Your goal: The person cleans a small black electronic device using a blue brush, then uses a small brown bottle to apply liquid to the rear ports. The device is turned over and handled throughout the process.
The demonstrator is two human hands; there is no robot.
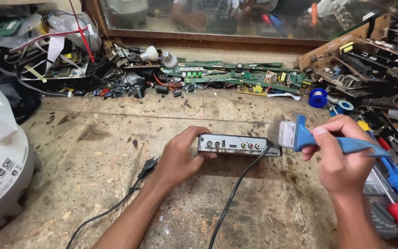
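Left hand: gripping 1 small black box, lying mid-bench.
Right hand: closing around 1 blue-handled brush, bristles touching the box's right end.
Cables: 1 black cord trailing from box; 1 plug lying beside the wrist.

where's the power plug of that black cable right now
In the head view the plug lies on the wooden bench, just left of the left hand that holds the small set-top box.

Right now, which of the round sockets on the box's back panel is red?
The rightmost-but-one round socket on the set-top box: red, between the yellow and white ones.
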